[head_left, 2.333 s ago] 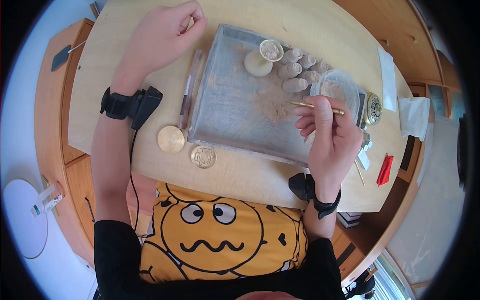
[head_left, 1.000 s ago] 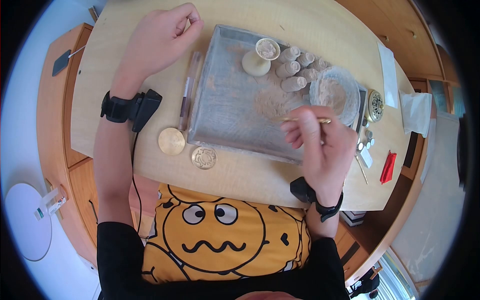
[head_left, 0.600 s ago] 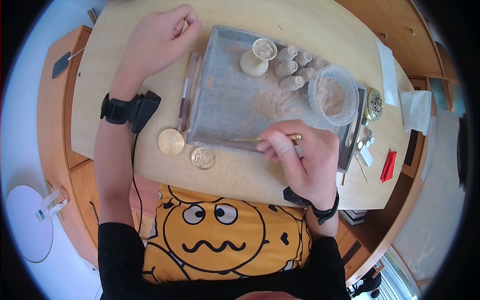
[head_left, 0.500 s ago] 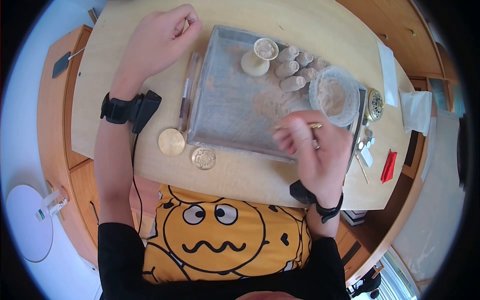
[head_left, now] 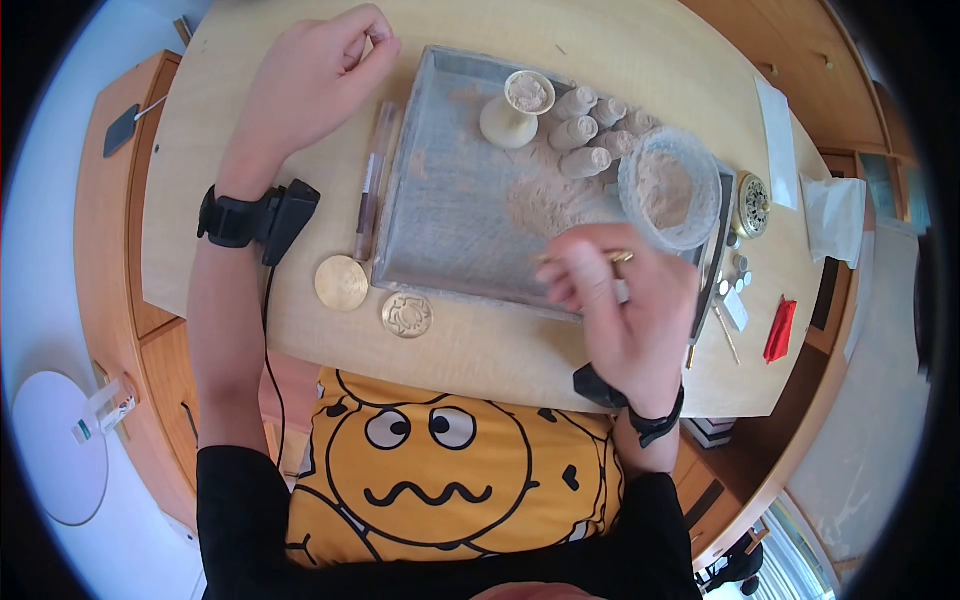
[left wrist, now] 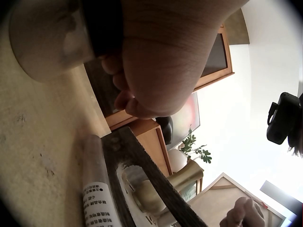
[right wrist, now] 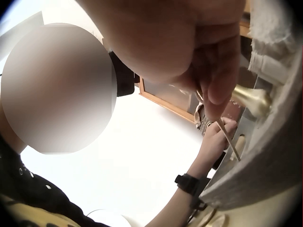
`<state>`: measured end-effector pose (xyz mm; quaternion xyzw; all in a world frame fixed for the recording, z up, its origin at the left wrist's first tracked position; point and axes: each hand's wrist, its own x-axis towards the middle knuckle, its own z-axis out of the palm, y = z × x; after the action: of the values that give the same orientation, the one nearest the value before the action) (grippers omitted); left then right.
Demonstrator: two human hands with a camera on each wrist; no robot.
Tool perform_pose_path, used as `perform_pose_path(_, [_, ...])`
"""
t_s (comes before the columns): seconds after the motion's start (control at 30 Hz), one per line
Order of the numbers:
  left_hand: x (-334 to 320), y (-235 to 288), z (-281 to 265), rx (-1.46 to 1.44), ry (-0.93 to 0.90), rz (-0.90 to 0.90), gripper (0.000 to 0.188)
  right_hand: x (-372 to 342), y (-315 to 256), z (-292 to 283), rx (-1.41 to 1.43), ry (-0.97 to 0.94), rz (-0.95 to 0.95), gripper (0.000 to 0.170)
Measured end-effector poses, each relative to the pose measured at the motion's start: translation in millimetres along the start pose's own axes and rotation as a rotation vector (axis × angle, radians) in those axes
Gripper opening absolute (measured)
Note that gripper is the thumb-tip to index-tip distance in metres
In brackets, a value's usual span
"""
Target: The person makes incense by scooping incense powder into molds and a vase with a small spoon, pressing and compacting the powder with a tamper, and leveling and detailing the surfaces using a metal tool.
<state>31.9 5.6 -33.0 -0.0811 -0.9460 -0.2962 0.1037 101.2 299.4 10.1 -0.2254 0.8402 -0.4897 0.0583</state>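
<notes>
My right hand (head_left: 640, 310) pinches a thin gold tool (head_left: 622, 257) above the grey tray's front right part; in the right wrist view the tool's thin shaft (right wrist: 229, 140) points down from the fingertips. Pinkish powder (head_left: 545, 200) is scattered on the tray (head_left: 450, 220) beyond this hand. My left hand (head_left: 320, 85) lies left of the tray with fingers loosely curled. Under it, in the left wrist view, stands a clear jar (left wrist: 49, 42) with a black lid (left wrist: 103, 28); whether the palm touches the lid cannot be told.
A cream vase (head_left: 510, 122), several powdery bottles (head_left: 574, 133) and a powder bowl (head_left: 668, 190) stand at the tray's back right. A labelled tube (head_left: 376, 185) lies beside the tray, two gold discs (head_left: 341, 283) before it. At right are a brass pierced burner (head_left: 752, 205) and red packet (head_left: 779, 331).
My right hand dipped left towards the tray's front edge, rose back, and now sits slightly nearer me and left of its earliest place, the tool still pinched. My left hand has barely shifted.
</notes>
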Motion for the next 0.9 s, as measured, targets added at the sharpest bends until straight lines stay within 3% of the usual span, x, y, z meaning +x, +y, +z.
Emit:
perform_pose_path(0.03, [0, 0, 0, 0.004, 0.006, 0.015, 0.019, 0, 1, -2, 0.000, 0.000, 0.001, 0.011])
perform_pose_path(0.1, [1, 0, 1, -0.007, 0.024, 0.010, 0.019, 3, 5, -7, 0.006, 0.181, 0.119, 0.012])
perform_pose_path(0.17, [1, 0, 0, -0.015, 0.040, 0.006, 0.019, 5, 6, -10, -0.031, 0.197, 0.104, 0.013])
perform_pose_path(0.27, [1, 1, 0, -0.007, 0.019, 0.010, 0.019, 0, 5, -7, 0.067, 0.166, 0.111, 0.011])
perform_pose_path(0.33, [1, 0, 0, 0.013, 0.025, 0.026, 0.019, -1, 3, -1, -0.016, -0.039, -0.170, 0.010])
perform_pose_path(0.5, [1, 0, 1, 0.011, 0.023, 0.023, 0.019, -2, -2, 5, -0.029, -0.072, -0.113, 0.011])
perform_pose_path(0.7, [1, 0, 0, -0.003, 0.036, 0.017, 0.019, 2, 5, -3, -0.048, 0.200, 0.033, 0.010])
perform_pose_path(0.77, [1, 1, 1, -0.004, 0.048, 0.027, 0.019, -2, 1, -1, -0.001, 0.170, 0.046, 0.010])
perform_pose_path(0.83, [1, 3, 0, 0.004, 0.043, 0.015, 0.019, -1, -1, 2, 0.014, -0.030, -0.182, 0.010])
perform_pose_path(0.9, [1, 2, -1, 0.002, 0.039, 0.004, 0.019, -1, 0, 3, 0.004, -0.051, -0.164, 0.010])
